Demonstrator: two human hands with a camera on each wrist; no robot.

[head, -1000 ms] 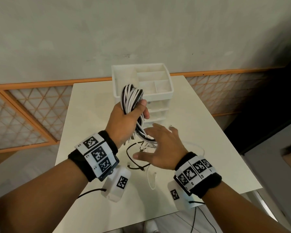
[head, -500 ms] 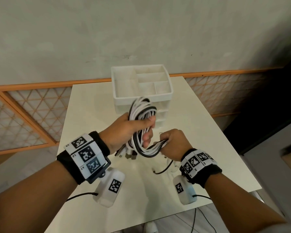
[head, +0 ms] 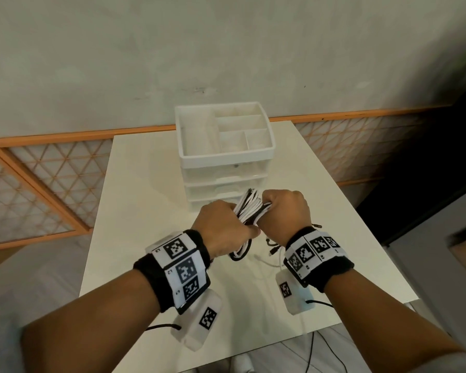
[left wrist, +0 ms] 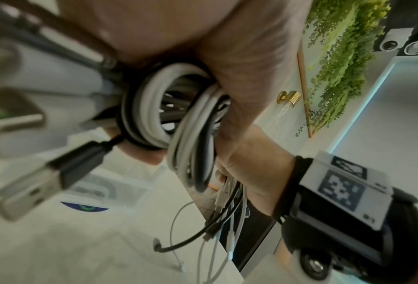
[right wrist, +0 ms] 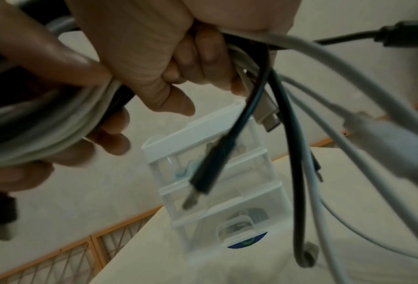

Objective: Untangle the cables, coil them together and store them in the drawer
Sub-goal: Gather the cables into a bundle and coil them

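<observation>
Your left hand point(head: 221, 227) and right hand point(head: 283, 211) are both closed around the coiled bundle of black and white cables point(head: 249, 210), held above the white rectangular table point(head: 135, 211), just in front of the white plastic drawer unit point(head: 225, 168). Loose cable ends point(head: 273, 251) hang below your right hand. The unit's open top tray point(head: 269, 152) is divided into compartments; no contents are discernible. All three clear drawers are closed. The lowest drawer point(right wrist: 232, 221) holds a dark item behind its handle, with a round blue-and-green label point(right wrist: 248, 242) beneath; its writing is illegible. Your wristbands point(head: 180, 270) carry square black-and-white marker codes.
</observation>
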